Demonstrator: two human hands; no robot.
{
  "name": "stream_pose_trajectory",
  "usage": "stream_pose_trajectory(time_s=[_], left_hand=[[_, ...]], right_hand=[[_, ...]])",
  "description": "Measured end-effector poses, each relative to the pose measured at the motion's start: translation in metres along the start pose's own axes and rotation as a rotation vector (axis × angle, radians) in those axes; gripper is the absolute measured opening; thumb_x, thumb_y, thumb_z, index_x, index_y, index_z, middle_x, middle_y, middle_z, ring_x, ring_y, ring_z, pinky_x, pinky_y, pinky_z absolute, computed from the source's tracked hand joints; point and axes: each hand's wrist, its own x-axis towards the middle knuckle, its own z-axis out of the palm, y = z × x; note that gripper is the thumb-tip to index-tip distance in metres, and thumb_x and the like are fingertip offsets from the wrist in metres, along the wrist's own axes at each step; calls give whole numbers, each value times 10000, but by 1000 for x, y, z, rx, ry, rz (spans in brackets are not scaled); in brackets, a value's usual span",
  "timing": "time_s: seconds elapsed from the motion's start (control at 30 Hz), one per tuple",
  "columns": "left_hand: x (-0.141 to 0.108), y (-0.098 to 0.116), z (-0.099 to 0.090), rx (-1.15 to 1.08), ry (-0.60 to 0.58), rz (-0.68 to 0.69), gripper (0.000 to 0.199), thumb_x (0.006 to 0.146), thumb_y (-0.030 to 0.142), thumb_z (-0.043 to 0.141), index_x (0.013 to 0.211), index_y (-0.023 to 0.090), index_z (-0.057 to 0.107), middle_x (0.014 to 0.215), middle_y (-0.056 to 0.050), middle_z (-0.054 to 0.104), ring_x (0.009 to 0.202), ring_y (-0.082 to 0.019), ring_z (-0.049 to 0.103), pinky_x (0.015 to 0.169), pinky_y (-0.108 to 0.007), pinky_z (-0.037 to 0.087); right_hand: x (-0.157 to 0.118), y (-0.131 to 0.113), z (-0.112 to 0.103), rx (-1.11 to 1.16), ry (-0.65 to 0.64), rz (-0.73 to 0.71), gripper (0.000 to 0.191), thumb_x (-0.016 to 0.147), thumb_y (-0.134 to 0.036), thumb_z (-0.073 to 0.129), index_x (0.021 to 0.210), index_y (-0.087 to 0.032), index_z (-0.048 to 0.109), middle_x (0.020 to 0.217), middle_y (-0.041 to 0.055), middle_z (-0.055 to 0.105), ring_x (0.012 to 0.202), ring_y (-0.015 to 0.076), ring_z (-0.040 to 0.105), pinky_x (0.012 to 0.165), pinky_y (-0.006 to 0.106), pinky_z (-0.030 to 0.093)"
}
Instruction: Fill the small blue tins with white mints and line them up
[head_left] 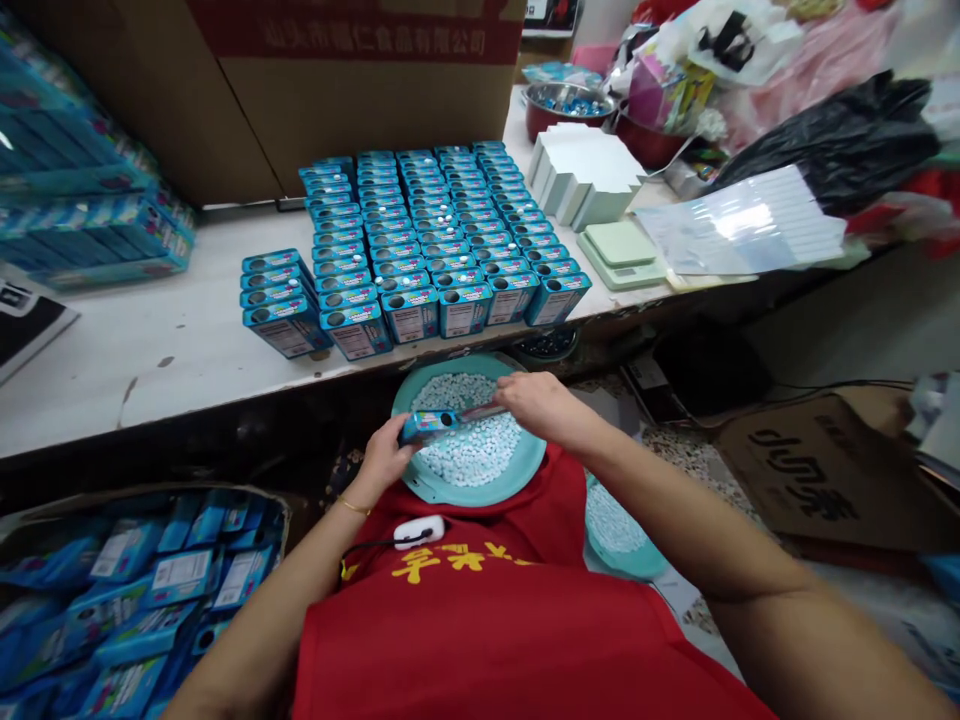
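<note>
Over the turquoise basin (517, 480) in my lap, my left hand (385, 462) grips a small blue box (429, 424) with a round dark hole at its end. White pellets (472, 450) fill much of the basin. My right hand (536, 400) is closed on the end of a narrow, blurred scoop-like tool (480, 411), whose other end reaches the box. Whether pellets lie on the tool I cannot tell. Rows of similar blue boxes (416, 312) stand upright on the table, some with white pellets on top.
A white table (187, 350) spans the front. On it are a pale green scale (621, 250), a stack of white cards (589, 170) and a metal bowl (566, 108). A carton (281, 520) of blue boxes stands at lower left. Another turquoise basin (641, 565) sits low right.
</note>
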Motion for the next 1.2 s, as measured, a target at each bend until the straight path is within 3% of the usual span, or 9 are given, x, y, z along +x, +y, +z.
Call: stream_pose_trajectory(time_s=[0.17, 0.33, 0.5, 0.7, 0.87, 1.03, 1.2], left_hand=[[-10, -17, 0, -30, 107, -65, 343, 593, 206, 713, 925, 208, 623, 827, 5, 624, 795, -170, 549, 786, -268, 421], [-15, -24, 3, -218, 169, -128, 376, 568, 204, 742, 923, 202, 617, 906, -10, 634, 865, -167, 569, 853, -271, 405], [-13, -27, 6, -224, 182, -127, 424, 577, 249, 747, 967, 202, 590, 965, -25, 626, 928, -184, 563, 918, -312, 398], [-13, -25, 3, -283, 190, -129, 462, 547, 266, 765, 968, 189, 590, 975, -31, 633, 923, -188, 569, 925, -327, 401], [-11, -22, -5, -288, 214, -110, 424, 551, 240, 759, 940, 190, 597, 928, -20, 635, 886, -174, 569, 886, -299, 412], [-8, -19, -6, -218, 205, -95, 374, 548, 178, 738, 904, 190, 622, 856, -7, 617, 844, -169, 553, 834, -270, 410], [-9, -13, 1, -160, 158, -62, 395, 563, 152, 710, 944, 220, 632, 915, -12, 606, 922, -197, 521, 906, -295, 377]], right_hand=[[38, 10, 69, 129, -74, 280, 373, 848, -70, 319, 1093, -147, 589, 1066, 149, 603, 956, 184, 581, 708, 238, 428], [64, -30, 134, 197, -163, 216, 375, 864, -62, 297, 1125, -75, 565, 1090, 182, 601, 959, 189, 561, 717, 244, 425], [53, -62, 160, 328, -233, 35, 314, 853, -88, 380, 1033, -121, 635, 1055, 129, 635, 944, 175, 560, 699, 213, 382], [45, -37, 174, 510, -305, -58, 360, 730, -34, 482, 982, -183, 691, 926, 39, 694, 840, 145, 595, 640, 170, 366], [34, -11, 154, 639, -253, -69, 388, 719, -61, 477, 1032, -167, 681, 956, 18, 693, 865, 132, 596, 708, 161, 397], [16, 8, 94, 846, -79, -80, 344, 758, -140, 477, 1032, -132, 684, 903, 52, 685, 807, 140, 586, 698, 189, 407], [14, 6, 31, 630, -68, -25, 308, 789, -167, 478, 997, -208, 700, 908, 36, 696, 891, 162, 593, 721, 195, 391]])
